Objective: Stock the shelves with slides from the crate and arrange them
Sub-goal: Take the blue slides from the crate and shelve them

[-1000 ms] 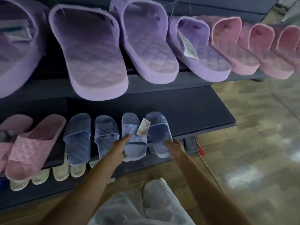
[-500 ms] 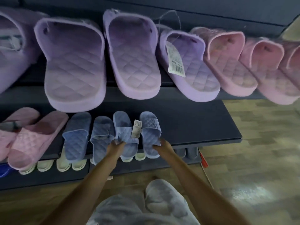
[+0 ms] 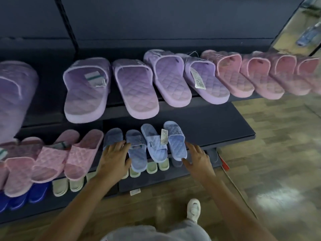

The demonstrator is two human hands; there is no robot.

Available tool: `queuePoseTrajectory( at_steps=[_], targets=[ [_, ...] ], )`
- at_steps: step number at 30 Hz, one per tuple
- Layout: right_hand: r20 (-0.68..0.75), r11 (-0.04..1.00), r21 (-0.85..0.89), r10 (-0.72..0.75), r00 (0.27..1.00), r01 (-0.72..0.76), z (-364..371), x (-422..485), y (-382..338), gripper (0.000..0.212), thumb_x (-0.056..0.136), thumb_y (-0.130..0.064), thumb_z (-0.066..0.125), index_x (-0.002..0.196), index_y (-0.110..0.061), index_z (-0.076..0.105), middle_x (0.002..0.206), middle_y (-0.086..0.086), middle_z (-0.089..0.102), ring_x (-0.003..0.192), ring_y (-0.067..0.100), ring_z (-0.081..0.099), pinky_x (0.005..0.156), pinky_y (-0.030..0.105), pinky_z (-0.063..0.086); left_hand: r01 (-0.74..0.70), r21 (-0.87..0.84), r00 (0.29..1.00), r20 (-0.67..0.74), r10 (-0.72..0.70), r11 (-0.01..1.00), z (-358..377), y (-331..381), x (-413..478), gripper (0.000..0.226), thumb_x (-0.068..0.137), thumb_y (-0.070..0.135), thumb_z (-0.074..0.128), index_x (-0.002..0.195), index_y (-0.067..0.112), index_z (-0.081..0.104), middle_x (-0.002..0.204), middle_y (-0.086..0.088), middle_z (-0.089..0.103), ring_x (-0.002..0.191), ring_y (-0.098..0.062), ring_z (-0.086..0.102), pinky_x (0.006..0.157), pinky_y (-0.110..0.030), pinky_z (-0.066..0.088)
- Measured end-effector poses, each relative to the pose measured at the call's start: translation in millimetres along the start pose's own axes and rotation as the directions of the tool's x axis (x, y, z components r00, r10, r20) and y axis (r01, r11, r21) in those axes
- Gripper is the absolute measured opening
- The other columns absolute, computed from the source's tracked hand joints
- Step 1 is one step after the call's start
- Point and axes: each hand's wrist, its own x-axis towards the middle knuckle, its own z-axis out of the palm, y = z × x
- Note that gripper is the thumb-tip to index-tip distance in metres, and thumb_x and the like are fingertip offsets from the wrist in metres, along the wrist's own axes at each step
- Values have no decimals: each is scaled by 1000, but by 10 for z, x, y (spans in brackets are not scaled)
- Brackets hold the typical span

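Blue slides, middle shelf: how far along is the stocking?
Done: purple slides and pink slides line the top shelf, and four blue slides sit in a row on the middle shelf. In hand: the left hand lies flat on the leftmost blue one, the right hand open beside the rightmost, apparently squaring the row. Left: bare shelf to their right; the crate is out of view.

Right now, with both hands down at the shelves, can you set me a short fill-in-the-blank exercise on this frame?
1. The slide under the left hand is ____ in colour.
2. On the top shelf, the purple slides lie to the ____ of the pink slides.
3. The tag hangs between the pair of slides nearest the ____ hand.

Missing words: blue; left; right.
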Motion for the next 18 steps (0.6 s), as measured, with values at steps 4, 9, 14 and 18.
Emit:
queuePoseTrajectory(
  at_steps=[4, 9, 14, 18],
  targets=[
    [-100, 993, -93, -80, 992, 70, -35, -293, -97, 61, 83, -22, 64, 138, -12, 40, 136, 11, 47, 118, 34, 49, 96, 46, 38, -65, 94, 997, -44, 69, 994, -253, -175, -279, 65, 42, 14, 90, 103, 6, 68, 98, -14, 67, 80, -34, 67, 65, -42, 55],
    [-179, 965, -212, -193, 965, 153, -107, -570, -133, 63, 73, -21, 76, 130, -8, 51, 124, 15, 58, 110, 35, 58, 89, 47, 46, -95, 117, 988, -107, 108, 989, -430, -150, -550, 68, 50, 15, 87, 112, 6, 63, 109, -15, 63, 89, -34, 65, 71, -43, 54],
    [-193, 927, -272, -317, 928, 260, -219, -759, -170, 70, 63, -20, 83, 124, -8, 52, 116, 15, 63, 103, 33, 63, 81, 44, 51, -72, 112, 972, -215, 95, 991, -558, 41, -787, 70, 50, 14, 87, 115, 6, 59, 109, -16, 63, 89, -34, 65, 70, -44, 54],
    [-153, 901, -290, -375, 914, 321, -279, -921, -132, 67, 67, -21, 80, 126, -8, 50, 118, 15, 62, 107, 33, 61, 86, 45, 49, 20, 132, 972, -236, 12, 991, -560, 223, -1136, 69, 53, 13, 86, 117, 3, 60, 111, -18, 63, 92, -35, 65, 72, -46, 53]
  ],
)
